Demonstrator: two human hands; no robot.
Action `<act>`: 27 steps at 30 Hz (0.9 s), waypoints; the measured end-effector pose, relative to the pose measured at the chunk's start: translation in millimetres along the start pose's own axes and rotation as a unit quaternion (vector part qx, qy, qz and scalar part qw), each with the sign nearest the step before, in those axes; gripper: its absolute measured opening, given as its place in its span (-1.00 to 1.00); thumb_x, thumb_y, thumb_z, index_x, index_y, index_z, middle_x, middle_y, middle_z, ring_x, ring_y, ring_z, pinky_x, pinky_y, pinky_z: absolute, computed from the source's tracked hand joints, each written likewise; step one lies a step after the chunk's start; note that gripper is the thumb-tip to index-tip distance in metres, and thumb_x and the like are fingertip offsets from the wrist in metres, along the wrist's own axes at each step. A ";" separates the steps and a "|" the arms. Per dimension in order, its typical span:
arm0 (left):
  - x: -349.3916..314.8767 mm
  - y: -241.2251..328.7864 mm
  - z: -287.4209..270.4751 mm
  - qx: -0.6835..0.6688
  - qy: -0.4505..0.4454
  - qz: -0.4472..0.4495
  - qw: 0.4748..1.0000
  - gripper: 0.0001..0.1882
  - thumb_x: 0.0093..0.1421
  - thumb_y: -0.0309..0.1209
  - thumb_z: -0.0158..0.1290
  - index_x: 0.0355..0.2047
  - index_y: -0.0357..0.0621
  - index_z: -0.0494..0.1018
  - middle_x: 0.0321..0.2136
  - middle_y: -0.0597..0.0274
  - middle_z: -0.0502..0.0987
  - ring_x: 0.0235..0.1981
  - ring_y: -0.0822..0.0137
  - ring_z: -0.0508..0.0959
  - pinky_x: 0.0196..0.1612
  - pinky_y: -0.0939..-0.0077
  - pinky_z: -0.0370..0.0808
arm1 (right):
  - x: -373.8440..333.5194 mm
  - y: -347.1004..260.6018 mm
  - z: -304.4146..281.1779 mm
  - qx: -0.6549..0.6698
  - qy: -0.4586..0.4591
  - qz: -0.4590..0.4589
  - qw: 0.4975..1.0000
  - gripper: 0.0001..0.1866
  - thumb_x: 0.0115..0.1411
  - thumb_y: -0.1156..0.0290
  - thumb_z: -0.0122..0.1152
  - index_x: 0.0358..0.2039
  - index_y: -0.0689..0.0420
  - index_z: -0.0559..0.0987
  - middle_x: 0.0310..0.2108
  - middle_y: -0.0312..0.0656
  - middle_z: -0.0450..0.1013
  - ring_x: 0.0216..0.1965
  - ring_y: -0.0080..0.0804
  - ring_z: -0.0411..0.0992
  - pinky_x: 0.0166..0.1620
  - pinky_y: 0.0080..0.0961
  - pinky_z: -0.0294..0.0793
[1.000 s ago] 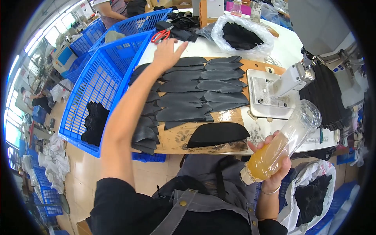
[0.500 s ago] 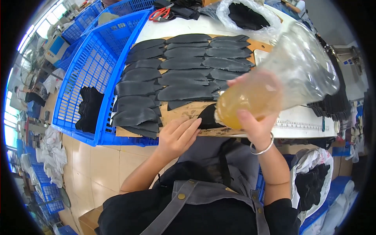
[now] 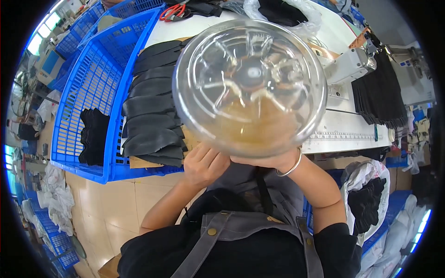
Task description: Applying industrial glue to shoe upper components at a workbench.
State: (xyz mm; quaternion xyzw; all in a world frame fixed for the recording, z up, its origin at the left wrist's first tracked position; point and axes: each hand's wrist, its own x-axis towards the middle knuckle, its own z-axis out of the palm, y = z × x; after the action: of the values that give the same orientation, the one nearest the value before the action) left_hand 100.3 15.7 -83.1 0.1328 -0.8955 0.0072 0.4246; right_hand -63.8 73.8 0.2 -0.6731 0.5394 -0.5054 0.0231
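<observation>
We see the right hand (image 3: 274, 161) grasping a base-up bottle (image 3: 250, 69) of amber liquid (image 3: 250, 123); the left hand (image 3: 206, 164) curls nearby, its hold unclear. Beyond it, overlapping black pieces (image 3: 150, 109) appear laid out; the bottle hides what remains.

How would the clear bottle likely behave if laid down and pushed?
The bottle would probably roll, its base being round. It may be light for its size: yellowish liquid seems to fill only part. The ridged base suggests plastic, likely to flex.
</observation>
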 end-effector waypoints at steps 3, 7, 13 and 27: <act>0.1 -1.7 2.7 -0.023 -0.003 0.007 1.000 -0.72 -0.19 -0.54 0.12 -0.36 -0.20 0.49 -0.44 0.23 0.51 -0.40 0.28 0.52 -0.35 0.49 0.46 | 1.9 7.5 -6.5 -0.002 0.013 0.031 0.999 -0.18 -0.35 0.34 0.44 -0.01 0.22 0.28 -0.15 -0.06 0.37 -0.18 -0.24 0.43 -0.13 -0.45 0.42; 5.1 0.2 5.8 -0.037 0.001 -0.001 0.999 -0.66 -0.18 -0.53 0.12 -0.29 -0.20 0.50 -0.42 0.23 0.52 -0.40 0.27 0.52 -0.32 0.48 0.46 | -4.6 19.6 -34.0 -0.031 0.111 0.022 0.993 -0.31 -0.29 0.42 0.41 -0.09 0.23 0.32 -0.27 -0.16 0.42 -0.24 -0.44 0.43 -0.14 -0.54 0.43; 5.7 1.7 2.9 -0.032 0.013 -0.001 0.999 -0.64 -0.16 -0.54 0.12 -0.26 -0.18 0.50 -0.42 0.26 0.52 -0.40 0.29 0.52 -0.33 0.50 0.46 | -38.2 25.2 -87.3 -0.085 0.171 0.101 0.976 -0.29 -0.30 0.45 0.41 -0.06 0.25 0.32 -0.22 -0.14 0.41 -0.23 -0.40 0.44 -0.13 -0.51 0.42; 3.6 0.7 6.9 -0.019 0.022 0.024 0.999 -0.65 -0.15 -0.57 0.11 -0.25 -0.17 0.50 -0.40 0.27 0.54 -0.38 0.28 0.54 -0.35 0.52 0.46 | -13.4 -1.5 -14.3 0.022 0.063 0.001 0.998 -0.21 -0.30 0.28 0.44 -0.02 0.16 0.29 -0.15 -0.11 0.34 -0.16 -0.21 0.41 -0.12 -0.39 0.42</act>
State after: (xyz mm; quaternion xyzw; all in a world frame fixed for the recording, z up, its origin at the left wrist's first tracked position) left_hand 92.7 14.7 -84.7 0.1029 -0.8891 0.0036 0.4461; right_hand -71.6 91.8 -0.8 -0.6386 0.5292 -0.5586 0.0048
